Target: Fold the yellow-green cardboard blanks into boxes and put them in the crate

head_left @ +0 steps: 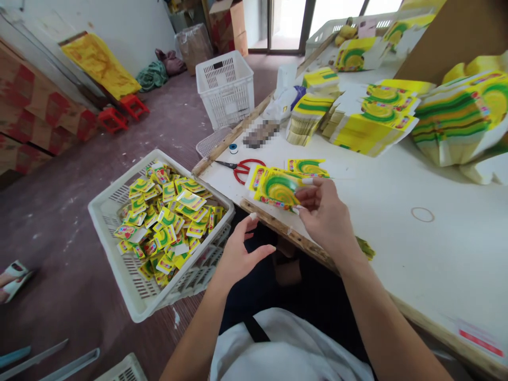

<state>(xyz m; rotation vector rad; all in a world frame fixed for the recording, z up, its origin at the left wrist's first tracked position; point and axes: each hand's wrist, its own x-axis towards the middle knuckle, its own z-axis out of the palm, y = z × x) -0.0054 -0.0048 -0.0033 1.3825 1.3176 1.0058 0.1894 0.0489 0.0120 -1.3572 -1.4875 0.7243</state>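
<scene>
My right hand [327, 214] pinches the packet [278, 188]; likely light, easily creased, best held by edges; my left hand [238, 255] gapes empty.

A single head-worn camera looks forward and down — close above the left hand [237, 259], right hand [328, 217] and white table [389, 211] — its wide view reaching leftward across the floor [65, 211] and ahead to the doorway [288, 26].
</scene>
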